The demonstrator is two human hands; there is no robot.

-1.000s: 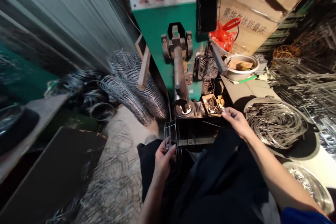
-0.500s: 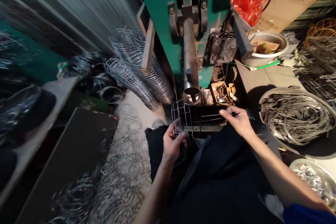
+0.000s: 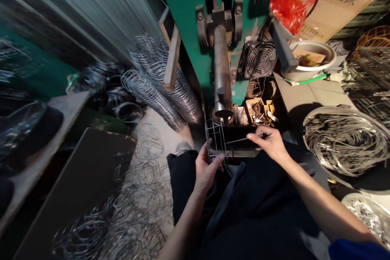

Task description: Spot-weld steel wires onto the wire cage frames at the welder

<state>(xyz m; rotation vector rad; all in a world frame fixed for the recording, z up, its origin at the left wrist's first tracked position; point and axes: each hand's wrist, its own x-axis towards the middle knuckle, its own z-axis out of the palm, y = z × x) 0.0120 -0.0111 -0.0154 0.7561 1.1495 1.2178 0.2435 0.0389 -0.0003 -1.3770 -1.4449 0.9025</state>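
Observation:
Just below the end of a metal cylinder [image 3: 222, 73] on a green machine [image 3: 185, 8], my left hand [image 3: 207, 166] grips a small wire frame [image 3: 215, 132] with thin crossing bars. Its thumb and fingers close around the lower part of the frame. To the right, my right hand [image 3: 268, 142] pinches a thin metal wire [image 3: 238, 140] between thumb and fingers. The wire points left, its far end close to the side of the frame; whether it touches cannot be made out.
Stacked wire rings [image 3: 164, 85] stand left of the machine. A round tub of bent wires [image 3: 350, 142] lies at right, above a bowl of small metal pieces [image 3: 365, 215]. A small fan [image 3: 260, 59] and a white basin [image 3: 313, 69] sit beyond. Loose wire rings [image 3: 143, 187] cover the floor.
My right hand has moved left, bringing the wire toward the frame. My left hand has shifted slightly right and down with the frame, which sits closer under the cylinder.

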